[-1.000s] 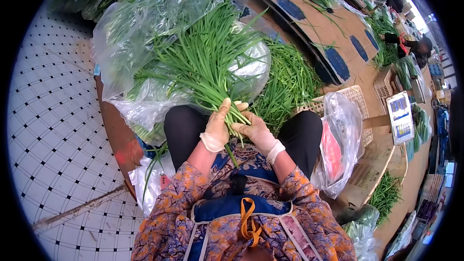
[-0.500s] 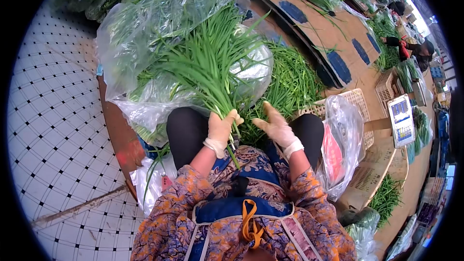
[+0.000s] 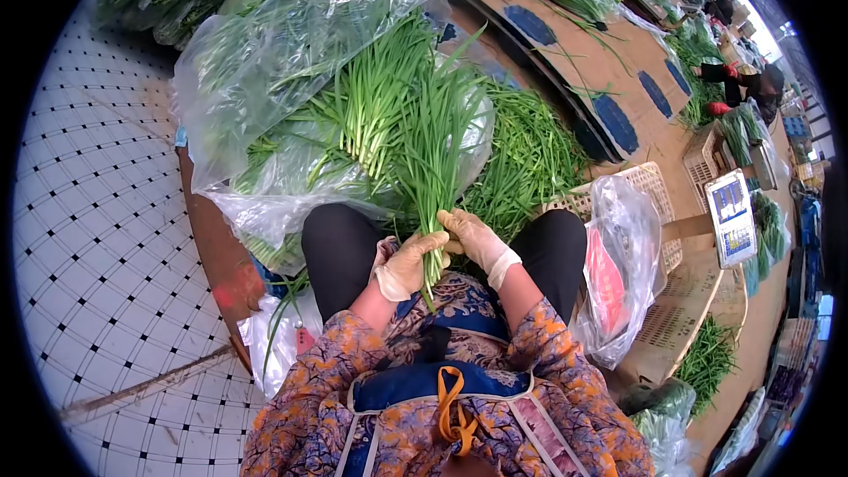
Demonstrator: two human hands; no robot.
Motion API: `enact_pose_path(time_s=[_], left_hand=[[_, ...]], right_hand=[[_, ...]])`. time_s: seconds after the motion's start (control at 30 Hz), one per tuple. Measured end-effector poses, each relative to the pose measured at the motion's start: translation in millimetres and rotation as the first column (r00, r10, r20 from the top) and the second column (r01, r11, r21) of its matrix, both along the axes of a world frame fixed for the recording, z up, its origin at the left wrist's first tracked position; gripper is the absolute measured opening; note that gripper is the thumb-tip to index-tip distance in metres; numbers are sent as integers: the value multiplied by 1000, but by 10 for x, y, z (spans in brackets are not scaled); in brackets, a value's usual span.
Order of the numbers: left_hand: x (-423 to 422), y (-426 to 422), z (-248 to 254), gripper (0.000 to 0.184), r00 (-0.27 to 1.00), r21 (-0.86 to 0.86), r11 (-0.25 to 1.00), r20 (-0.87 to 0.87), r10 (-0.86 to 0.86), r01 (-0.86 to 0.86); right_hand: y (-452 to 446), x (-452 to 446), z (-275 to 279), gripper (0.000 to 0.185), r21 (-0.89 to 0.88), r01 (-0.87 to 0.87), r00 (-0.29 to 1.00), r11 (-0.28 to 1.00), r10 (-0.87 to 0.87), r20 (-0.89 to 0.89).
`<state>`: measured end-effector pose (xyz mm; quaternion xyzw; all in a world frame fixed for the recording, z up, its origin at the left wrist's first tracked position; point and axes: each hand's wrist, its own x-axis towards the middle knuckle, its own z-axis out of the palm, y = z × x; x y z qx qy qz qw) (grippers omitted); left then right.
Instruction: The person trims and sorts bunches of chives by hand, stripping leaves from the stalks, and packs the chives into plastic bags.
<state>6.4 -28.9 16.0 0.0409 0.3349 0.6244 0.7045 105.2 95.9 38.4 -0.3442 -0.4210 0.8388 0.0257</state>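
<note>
Both hands wear pale thin gloves and meet above my lap. My left hand (image 3: 408, 266) is wrapped round the lower stems of a bunch of long green stalks (image 3: 433, 150), whose leaves fan away from me. From the other side, my right hand (image 3: 473, 238) grips the same stems with its fingers. Behind the bunch, more stalks with pale ends (image 3: 367, 128) lie on a large clear plastic bag (image 3: 256, 79) of greens. To the right of the bag spreads a loose heap of green stalks (image 3: 530, 159).
Right of my knee are a clear plastic bag (image 3: 618, 300), a beige plastic crate (image 3: 652, 184) and a scale display (image 3: 731, 216). Brown boards (image 3: 574, 53) stretch beyond the heap. A person in dark clothes (image 3: 760, 84) is at the far right. Tiled floor (image 3: 115, 212) lies left.
My right hand has moved back left from its open position onto the stems. The held bunch is now narrower and more upright, and stalks with pale ends show on the bag behind it.
</note>
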Motion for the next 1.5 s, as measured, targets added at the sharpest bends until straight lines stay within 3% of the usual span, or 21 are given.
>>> enact_pose_path(time_s=[0.1, 0.13, 0.17, 0.23, 0.27, 0.3, 0.37, 0.43, 0.63, 0.73, 0.9, 1.03, 1.1, 1.17, 1.2, 1.23, 1.3, 1.37, 1.4, 1.43, 1.5], left_hand=[[96, 57, 63, 24, 992, 13, 997, -100, 74, -73], [128, 53, 112, 24, 993, 21, 994, -61, 105, -104], [149, 48, 165, 24, 991, 26, 991, -22, 135, -134], [154, 38, 45, 27, 991, 47, 990, -26, 134, -133], [143, 40, 3, 30, 990, 72, 989, -34, 135, -132], [125, 34, -34, 30, 990, 72, 989, -33, 135, -132], [86, 22, -62, 32, 991, 47, 996, -100, 85, -81], [101, 9, -51, 31, 983, 16, 996, -160, 89, -87], [152, 29, -56, 30, 945, -36, 972, -242, 219, -234], [67, 36, -243, 27, 971, -16, 975, 88, 224, -223], [102, 108, -236, 23, 958, -63, 966, 127, 258, -251], [55, 126, -297, 20, 963, -102, 958, 3, 268, -267], [17, 124, -186, 22, 975, -163, 963, -84, 205, -216], [41, 119, -125, 25, 968, -161, 956, -104, 229, -244], [27, 134, -175, 29, 980, -79, 977, 31, 199, -196], [29, 138, -218, 33, 975, 9, 988, 163, 150, -154], [71, 135, -119, 38, 980, 15, 984, 100, 174, -176], [64, 105, -131, 39, 979, 157, 975, 153, 132, -156], [69, 94, -93, 39, 965, 107, 977, 207, 162, -187], [64, 85, -121, 39, 967, 108, 977, 202, 158, -182], [50, 92, -156, 38, 945, 50, 972, 252, 210, -229]], right_hand=[[16, 62, -17, 34, 308, 0, 997, 952, 23, -73], [18, 72, -38, 35, 830, 17, 997, 558, -67, 25], [7, 72, -6, 36, 996, -62, 979, -68, -197, 47], [-24, 68, 76, 41, 998, -50, 979, -30, -201, 43], [-47, 50, 166, 41, 871, 95, 977, 482, -213, 11], [-59, 40, 209, 42, 482, 213, 971, 850, -238, -11], [23, 61, 77, 37, 387, 285, 957, 877, -279, -72], [129, 23, 108, 26, 420, 64, 978, 905, -141, 155], [27, -10, 40, 18, 442, 126, 973, 888, -197, 118], [-45, 164, -46, 17, 830, 32, 971, 558, -214, 107], [-197, 314, 208, 14, 798, 5, 995, 603, -84, 57], [-272, 415, 638, 14, 543, -172, 979, 822, 203, 3], [-227, 599, 810, 14, 240, -314, 930, 919, 348, -116], [-88, 688, 750, 15, 302, -501, 852, 811, 524, 6], [-15, 673, 625, 15, 796, -387, 860, 465, 494, 130], [40, 658, 502, 16, 978, -192, 893, -87, 398, 210], [11, 527, 467, 22, 963, -264, 944, 62, 220, 245], [-106, 289, 542, 25, 875, -120, 993, 469, 43, 113], [-129, 214, 378, 23, 913, -158, 987, 376, 54, 149], [-97, 138, 206, 23, 932, -352, 936, 87, 57, 348], [-113, 40, 87, 26, 898, -422, 906, 121, 32, 421]])
